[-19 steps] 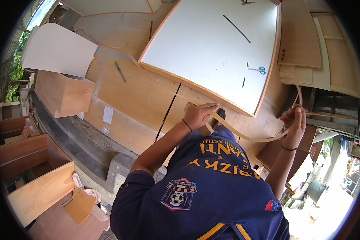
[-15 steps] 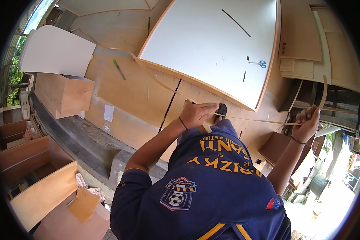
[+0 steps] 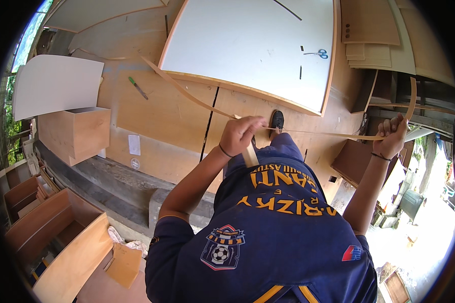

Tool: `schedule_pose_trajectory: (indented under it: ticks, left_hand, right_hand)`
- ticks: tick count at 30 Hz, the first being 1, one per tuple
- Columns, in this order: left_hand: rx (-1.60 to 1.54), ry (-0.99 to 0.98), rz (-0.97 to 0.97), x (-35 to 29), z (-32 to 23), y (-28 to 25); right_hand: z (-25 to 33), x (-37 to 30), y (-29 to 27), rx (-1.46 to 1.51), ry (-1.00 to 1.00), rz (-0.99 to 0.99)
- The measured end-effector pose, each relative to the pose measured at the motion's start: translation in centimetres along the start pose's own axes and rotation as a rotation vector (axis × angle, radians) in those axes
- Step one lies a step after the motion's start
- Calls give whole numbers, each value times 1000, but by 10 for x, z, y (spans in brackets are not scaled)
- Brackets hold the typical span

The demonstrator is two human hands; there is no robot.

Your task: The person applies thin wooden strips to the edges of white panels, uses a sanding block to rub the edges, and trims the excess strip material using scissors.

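Note:
A long, thin wood-coloured edging strip stretches across in front of me. My right hand is closed round it near its right end, and a short tail curves up above the fist. My left hand is closed in front of my body, with the strip running through it. A short flat piece of pale wood also sticks out of that hand, above and below the fingers. How the strip and the wood meet under the fingers is hidden. Left of the hand, the strip sweeps away towards the far left.
Ahead stands a large white-topped panel with wooden edges, carrying blue scissors. A green-ended marker or knife lies on the board floor. Wooden boxes stand left, stacked panels far right. My shoe is below the strip.
My hands have moved slightly farther apart along the strip, the left one shifting left. The wood piece in my left hand has turned more upright. The whole view has shifted a little.

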State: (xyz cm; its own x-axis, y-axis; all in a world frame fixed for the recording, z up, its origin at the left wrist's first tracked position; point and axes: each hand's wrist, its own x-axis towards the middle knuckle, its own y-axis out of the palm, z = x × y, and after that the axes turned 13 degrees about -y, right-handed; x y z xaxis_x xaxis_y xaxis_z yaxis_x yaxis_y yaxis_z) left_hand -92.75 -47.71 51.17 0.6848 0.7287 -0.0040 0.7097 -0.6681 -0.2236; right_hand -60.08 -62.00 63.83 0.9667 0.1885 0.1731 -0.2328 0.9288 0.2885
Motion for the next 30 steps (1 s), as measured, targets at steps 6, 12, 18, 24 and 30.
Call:
schedule_pose_trajectory:
  ticks: [6, 12, 18, 24, 30]
  left_hand:
    - [-417, -632, -156, -31, 79, 35]
    - [403, -593, -70, -31, 45, 14]
    - [552, 336, -96, 10, -58, 11]
    - [553, -223, 309, 23, -28, 23]
    - [736, -187, -54, -40, 126, -73]
  right_hand:
    - [10, -14, -1, 51, 40, 133]
    - [22, -62, 5, 246, 52, 502]
    - [7, -102, 48, 397, 32, 584]
    - [16, -87, 51, 298, -250, 552]
    - [54, -51, 29, 235, -368, 160]
